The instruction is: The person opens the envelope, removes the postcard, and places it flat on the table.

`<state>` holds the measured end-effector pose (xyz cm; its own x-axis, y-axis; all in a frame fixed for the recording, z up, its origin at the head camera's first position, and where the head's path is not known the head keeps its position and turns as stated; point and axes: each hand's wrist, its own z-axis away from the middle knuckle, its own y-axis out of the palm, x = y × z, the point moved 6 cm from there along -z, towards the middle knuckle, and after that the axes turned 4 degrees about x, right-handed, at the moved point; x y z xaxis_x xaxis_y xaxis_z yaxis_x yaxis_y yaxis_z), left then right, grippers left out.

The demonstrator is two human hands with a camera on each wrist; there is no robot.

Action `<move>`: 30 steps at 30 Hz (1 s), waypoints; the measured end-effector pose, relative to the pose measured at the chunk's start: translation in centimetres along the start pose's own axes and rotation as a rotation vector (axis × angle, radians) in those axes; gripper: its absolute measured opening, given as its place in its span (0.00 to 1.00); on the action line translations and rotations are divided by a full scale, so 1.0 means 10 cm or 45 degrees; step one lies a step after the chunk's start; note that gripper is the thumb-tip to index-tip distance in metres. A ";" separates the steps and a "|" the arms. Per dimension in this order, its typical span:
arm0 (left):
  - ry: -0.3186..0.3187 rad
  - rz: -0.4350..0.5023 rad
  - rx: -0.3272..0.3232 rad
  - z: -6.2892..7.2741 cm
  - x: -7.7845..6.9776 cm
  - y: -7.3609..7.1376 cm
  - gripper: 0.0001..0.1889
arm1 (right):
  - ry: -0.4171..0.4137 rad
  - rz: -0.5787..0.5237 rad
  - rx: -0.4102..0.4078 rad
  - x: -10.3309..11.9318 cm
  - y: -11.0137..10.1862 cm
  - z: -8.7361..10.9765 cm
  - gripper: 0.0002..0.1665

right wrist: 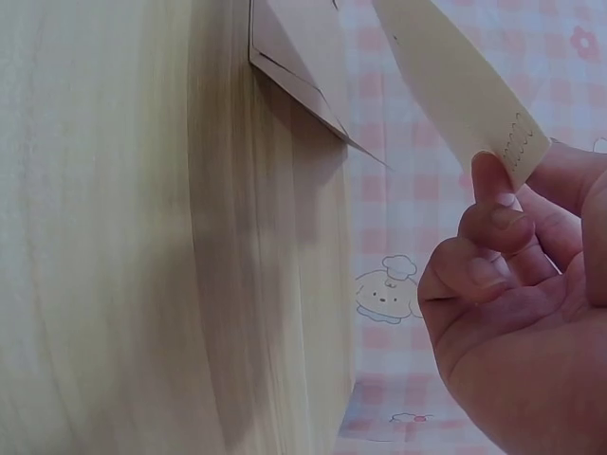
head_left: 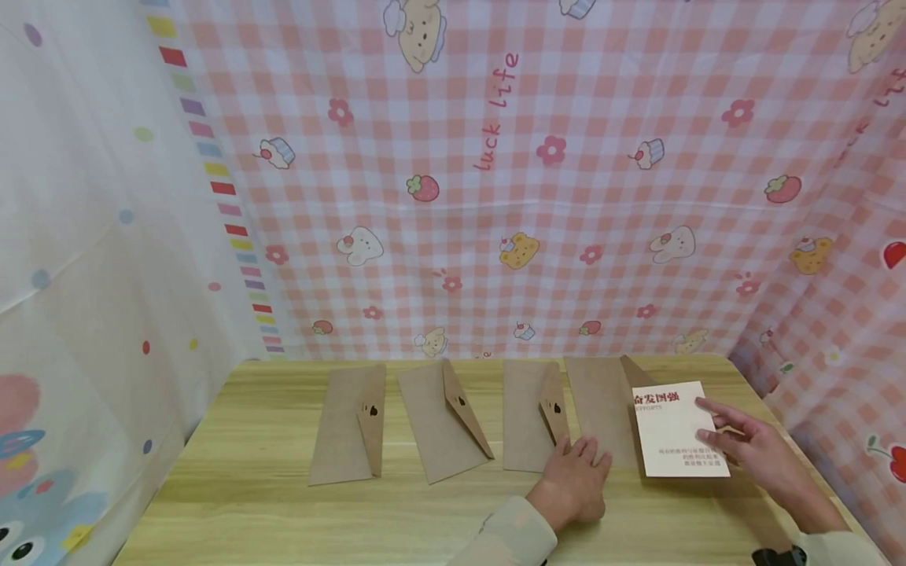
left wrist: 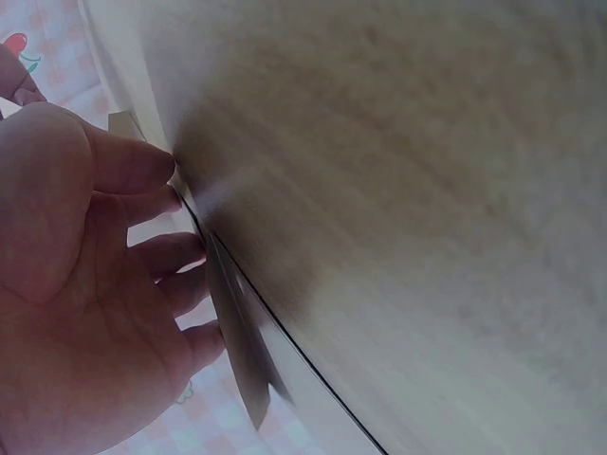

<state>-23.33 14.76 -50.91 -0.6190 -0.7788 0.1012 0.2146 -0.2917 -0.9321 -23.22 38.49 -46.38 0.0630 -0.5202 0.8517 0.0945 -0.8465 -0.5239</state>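
My right hand (head_left: 760, 452) pinches a cream card (head_left: 675, 428) with red and grey print by its right edge. The card is held over the right part of a brown paper envelope (head_left: 600, 405), whose flap sticks out at the upper right. In the right wrist view, the thumb and fingertips hold one corner of the card (right wrist: 465, 85). My left hand (head_left: 572, 481) rests palm down by the lower edges of that envelope and the third envelope (head_left: 520, 417). In the left wrist view its extended fingers (left wrist: 171, 254) touch down along the paper's edge.
Further left on the wood-grain table (head_left: 241, 472) lie a second envelope (head_left: 433, 432) and a first envelope (head_left: 336, 432), their flaps partly lifted on the right side. A pink checked cloth (head_left: 453, 220) hangs behind the table, with a white patterned cloth (head_left: 106, 236) at the left.
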 end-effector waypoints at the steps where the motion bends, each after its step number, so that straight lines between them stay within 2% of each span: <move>1: 0.001 0.002 0.001 0.00 0.00 0.00 0.33 | 0.000 -0.001 0.002 0.00 0.01 0.00 0.35; 12: 0.003 -0.003 -0.001 0.00 0.00 0.02 0.34 | 0.004 0.003 0.015 -0.01 0.05 0.05 0.34; 19: -0.003 -0.016 -0.011 -0.01 0.00 0.03 0.35 | 0.033 0.021 0.075 -0.06 0.11 0.12 0.33; 30: -0.018 -0.036 -0.017 -0.02 0.00 0.04 0.34 | 0.033 -0.009 0.106 -0.13 0.20 0.21 0.32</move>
<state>-23.37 14.79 -51.33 -0.6140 -0.7781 0.1327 0.1869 -0.3067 -0.9333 -21.06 37.72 -48.58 0.0364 -0.5179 0.8547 0.1770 -0.8384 -0.5156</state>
